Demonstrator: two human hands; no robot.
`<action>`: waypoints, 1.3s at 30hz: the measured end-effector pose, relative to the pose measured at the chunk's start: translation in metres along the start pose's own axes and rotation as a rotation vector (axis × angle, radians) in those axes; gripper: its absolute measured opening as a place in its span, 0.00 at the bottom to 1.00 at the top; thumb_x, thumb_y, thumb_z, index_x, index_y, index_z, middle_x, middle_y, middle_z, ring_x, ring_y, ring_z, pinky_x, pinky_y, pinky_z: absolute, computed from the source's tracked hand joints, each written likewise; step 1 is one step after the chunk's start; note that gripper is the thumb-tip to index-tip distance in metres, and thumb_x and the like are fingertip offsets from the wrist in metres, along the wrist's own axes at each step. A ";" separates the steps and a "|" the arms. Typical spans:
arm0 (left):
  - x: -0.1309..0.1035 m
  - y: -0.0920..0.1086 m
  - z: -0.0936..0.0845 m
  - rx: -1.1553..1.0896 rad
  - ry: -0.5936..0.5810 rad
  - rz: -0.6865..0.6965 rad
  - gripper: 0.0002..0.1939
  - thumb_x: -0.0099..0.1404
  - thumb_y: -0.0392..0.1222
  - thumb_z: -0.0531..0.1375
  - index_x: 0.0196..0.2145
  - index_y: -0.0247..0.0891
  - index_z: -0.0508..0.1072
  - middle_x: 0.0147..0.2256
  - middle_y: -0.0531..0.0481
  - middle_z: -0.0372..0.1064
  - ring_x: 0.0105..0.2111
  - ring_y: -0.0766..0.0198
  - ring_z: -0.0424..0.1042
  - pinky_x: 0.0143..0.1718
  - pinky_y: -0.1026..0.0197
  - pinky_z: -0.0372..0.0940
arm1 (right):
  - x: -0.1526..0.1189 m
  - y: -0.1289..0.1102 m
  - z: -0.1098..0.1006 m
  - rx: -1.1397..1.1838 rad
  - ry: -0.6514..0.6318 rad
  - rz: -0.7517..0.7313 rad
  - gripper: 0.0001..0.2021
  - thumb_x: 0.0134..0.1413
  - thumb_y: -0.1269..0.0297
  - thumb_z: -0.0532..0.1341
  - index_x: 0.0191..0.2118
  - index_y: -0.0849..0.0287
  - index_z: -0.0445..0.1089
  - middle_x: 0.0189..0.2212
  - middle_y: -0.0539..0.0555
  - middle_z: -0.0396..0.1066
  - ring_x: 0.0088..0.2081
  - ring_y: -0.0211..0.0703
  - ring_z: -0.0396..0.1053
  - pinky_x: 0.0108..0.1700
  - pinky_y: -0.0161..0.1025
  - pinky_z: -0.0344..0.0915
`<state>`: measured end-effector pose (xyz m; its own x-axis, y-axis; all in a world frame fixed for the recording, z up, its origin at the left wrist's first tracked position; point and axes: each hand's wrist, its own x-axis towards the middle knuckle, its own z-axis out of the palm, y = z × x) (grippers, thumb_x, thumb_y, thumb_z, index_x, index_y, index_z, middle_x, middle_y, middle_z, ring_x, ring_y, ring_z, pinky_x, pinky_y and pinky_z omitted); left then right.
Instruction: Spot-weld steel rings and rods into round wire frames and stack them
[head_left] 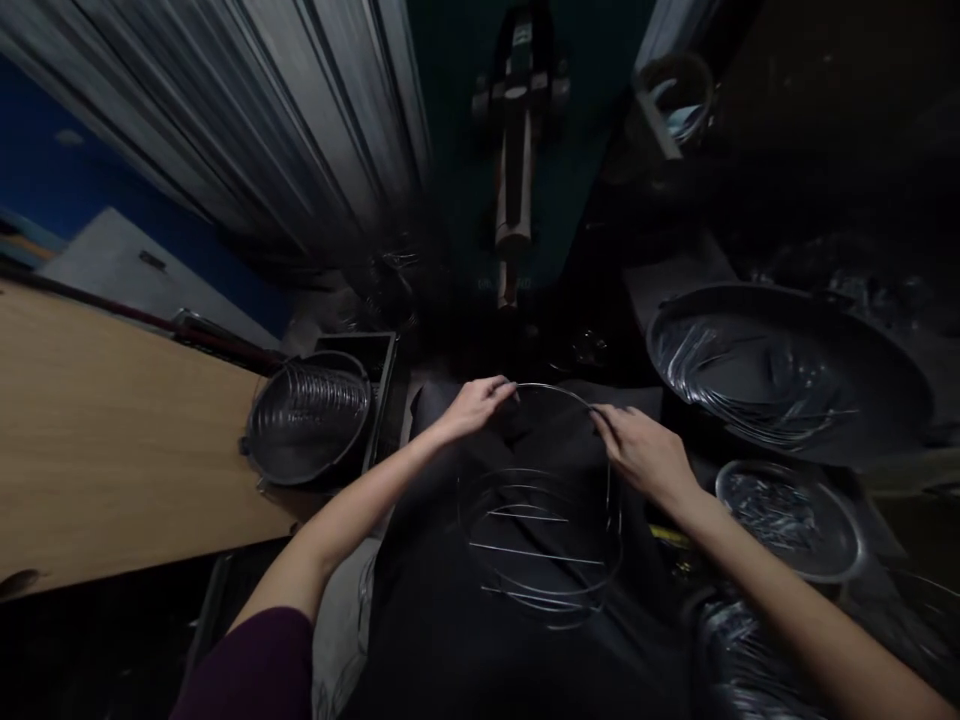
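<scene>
A thin metal wire ring spans the space between my two hands. My left hand pinches its left side with fingers closed. On its right side, the closed fingers of my right hand grip the wire. Below them, a round wire rack with hoops and straight crossbars rests over the dark cloth on my lap. A vertical wire runs down near my right hand; whether it joins the ring to the rack is hard to make out in the dim light.
A basin of stacked wire rings stands left, beside a wooden board. At right are a large basin with bent wires and a smaller bowl of small metal pieces. A machine stands ahead.
</scene>
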<state>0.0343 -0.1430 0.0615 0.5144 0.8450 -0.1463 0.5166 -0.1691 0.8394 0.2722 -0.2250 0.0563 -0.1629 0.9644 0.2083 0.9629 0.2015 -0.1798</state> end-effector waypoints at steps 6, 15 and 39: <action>-0.002 -0.029 0.013 0.711 0.191 0.148 0.19 0.70 0.41 0.46 0.55 0.36 0.65 0.38 0.44 0.74 0.37 0.64 0.73 0.36 0.66 0.63 | 0.031 -0.001 0.019 0.035 -0.118 -0.067 0.19 0.64 0.64 0.46 0.56 0.57 0.65 0.40 0.54 0.74 0.35 0.44 0.72 0.29 0.35 0.62; 0.046 -0.046 0.013 0.392 0.065 0.126 0.18 0.70 0.48 0.47 0.52 0.44 0.69 0.38 0.50 0.76 0.37 0.63 0.75 0.35 0.68 0.63 | 0.048 0.016 0.058 -0.180 -0.333 0.038 0.25 0.59 0.70 0.48 0.63 0.55 0.55 0.42 0.57 0.73 0.32 0.47 0.72 0.28 0.38 0.61; 0.093 -0.009 -0.093 0.510 0.033 0.168 0.16 0.69 0.46 0.48 0.43 0.37 0.72 0.28 0.50 0.71 0.25 0.66 0.66 0.29 0.66 0.53 | 0.164 -0.017 0.004 -0.135 -0.318 0.045 0.22 0.62 0.61 0.46 0.60 0.50 0.59 0.34 0.59 0.74 0.29 0.52 0.71 0.28 0.40 0.59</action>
<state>0.0134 -0.0159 0.0891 0.6011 0.7992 -0.0085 0.7003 -0.5215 0.4873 0.2284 -0.0695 0.0895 -0.1581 0.9812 -0.1109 0.9869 0.1535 -0.0489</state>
